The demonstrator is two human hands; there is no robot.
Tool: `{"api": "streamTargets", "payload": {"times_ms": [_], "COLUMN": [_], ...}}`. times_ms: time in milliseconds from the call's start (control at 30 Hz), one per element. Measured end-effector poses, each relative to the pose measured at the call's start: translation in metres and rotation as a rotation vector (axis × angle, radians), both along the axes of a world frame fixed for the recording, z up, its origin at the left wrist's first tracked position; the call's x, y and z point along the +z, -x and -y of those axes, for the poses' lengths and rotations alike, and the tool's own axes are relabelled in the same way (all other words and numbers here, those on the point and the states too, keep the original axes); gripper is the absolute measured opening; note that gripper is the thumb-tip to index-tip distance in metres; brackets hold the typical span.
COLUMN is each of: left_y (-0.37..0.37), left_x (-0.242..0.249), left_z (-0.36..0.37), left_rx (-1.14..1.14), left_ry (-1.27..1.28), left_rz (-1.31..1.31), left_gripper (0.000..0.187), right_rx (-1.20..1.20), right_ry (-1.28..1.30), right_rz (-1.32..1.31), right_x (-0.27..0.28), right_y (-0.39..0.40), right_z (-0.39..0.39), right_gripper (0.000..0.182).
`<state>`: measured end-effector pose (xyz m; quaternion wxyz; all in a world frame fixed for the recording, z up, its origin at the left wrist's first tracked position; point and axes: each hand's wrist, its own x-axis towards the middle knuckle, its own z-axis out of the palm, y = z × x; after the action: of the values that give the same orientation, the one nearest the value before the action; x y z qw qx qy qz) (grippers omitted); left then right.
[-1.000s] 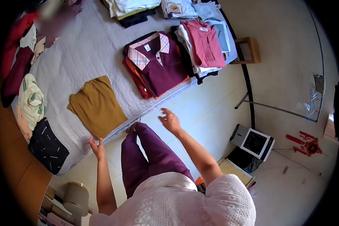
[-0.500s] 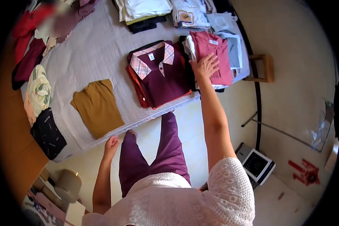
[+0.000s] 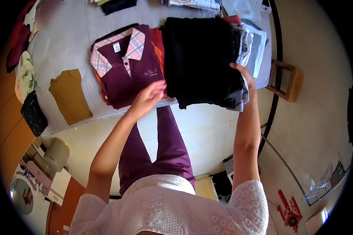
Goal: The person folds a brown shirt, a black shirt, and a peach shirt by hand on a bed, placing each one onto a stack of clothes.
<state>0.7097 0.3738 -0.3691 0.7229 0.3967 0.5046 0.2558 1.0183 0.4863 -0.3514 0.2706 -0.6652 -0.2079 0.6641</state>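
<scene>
My right hand (image 3: 245, 76) grips the right edge of a pile of folded clothes, thumb on top and the other fingers mostly hidden. A black folded garment (image 3: 202, 62) covers the pile, with grey-and-white printed cloth (image 3: 242, 51) showing along its right side. A bit of red cloth (image 3: 232, 19) peeks out at its top. My left hand (image 3: 150, 100) is open, its fingers stretched toward the pile's lower left edge. Just beyond it lies a folded maroon polo shirt (image 3: 133, 80) with a pink plaid collar, on top of other red and orange clothes.
The bed (image 3: 62, 51) carries more clothing: a mustard folded garment (image 3: 71, 96), a black printed one (image 3: 34, 113), and grey and white items (image 3: 258, 49) at right. A wooden stool (image 3: 288, 80) stands beside the bed. A bin (image 3: 57, 154) is at lower left.
The pile at right had a pink-red top uppermost under my flat right hand; now its black side faces me and that hand grips its edge. My left hand has risen to the polo shirt.
</scene>
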Motion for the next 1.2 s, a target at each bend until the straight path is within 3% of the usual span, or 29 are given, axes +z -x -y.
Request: {"api": "streamTargets", "payload": {"times_ms": [67, 100, 367, 467, 533, 733, 867, 933, 1000, 1067, 1133, 1167, 1200], "left_y": [-0.023, -0.031, -0.072, -0.087, -0.090, -0.112, -0.140, -0.146, -0.143, -0.148, -0.153, -0.157, -0.161], "left_x": [-0.009, -0.017, -0.024, -0.032, -0.033, -0.032, -0.038, -0.022, -0.006, -0.002, -0.003, -0.003, -0.003], "left_z": [-0.020, -0.025, -0.055, -0.073, -0.081, -0.086, -0.075, -0.067, -0.057, -0.044, -0.040, -0.043, -0.046], "left_rx": [0.036, 0.054, 0.017, 0.160, 0.227, 0.257, 0.372, 0.368, 0.230, 0.235, 0.174, 0.421, 0.648], "left_ry": [0.038, 0.015, 0.074, 0.077, 0.252, 0.329, 0.187, 0.145, 0.052, -0.158, -0.233, 0.158, 0.554], "left_rz": [-0.023, -0.039, -0.013, 0.050, 0.109, 0.056, -0.094, 0.117, 0.065, 0.003, -0.123, 0.327, 0.782], "left_gripper": [0.041, 0.040, 0.041, 0.048, 0.054, 0.076, 0.065, 0.061, 0.064, 0.068, 0.058, 0.050, 0.043], "right_rx": [0.041, -0.015, 0.058, 0.009, -0.030, -0.049, -0.016, 0.003, -0.017, -0.047, 0.104, 0.122, 0.244], "right_ry": [0.097, 0.068, 0.175, 0.150, 0.141, 0.133, 0.148, 0.148, 0.178, 0.121, -0.024, -0.173, -0.253], "right_rz": [-0.058, -0.117, -0.050, -0.086, -0.097, -0.195, -0.201, -0.185, -0.125, -0.093, 0.083, 0.255, 0.444], "right_x": [-0.025, -0.035, -0.028, -0.038, -0.041, -0.038, -0.038, -0.037, -0.023, -0.002, -0.003, -0.005, -0.003], "right_y": [-0.027, -0.034, -0.037, -0.041, -0.040, -0.038, -0.037, -0.039, -0.028, -0.008, -0.001, 0.010, 0.018], "right_z": [0.001, 0.006, 0.000, 0.004, 0.006, 0.003, 0.001, 0.000, -0.002, -0.004, -0.006, -0.003, -0.002], "right_gripper": [0.076, 0.071, 0.062, 0.065, 0.066, 0.068, 0.067, 0.066, 0.066, 0.058, 0.049, 0.040, 0.059]}}
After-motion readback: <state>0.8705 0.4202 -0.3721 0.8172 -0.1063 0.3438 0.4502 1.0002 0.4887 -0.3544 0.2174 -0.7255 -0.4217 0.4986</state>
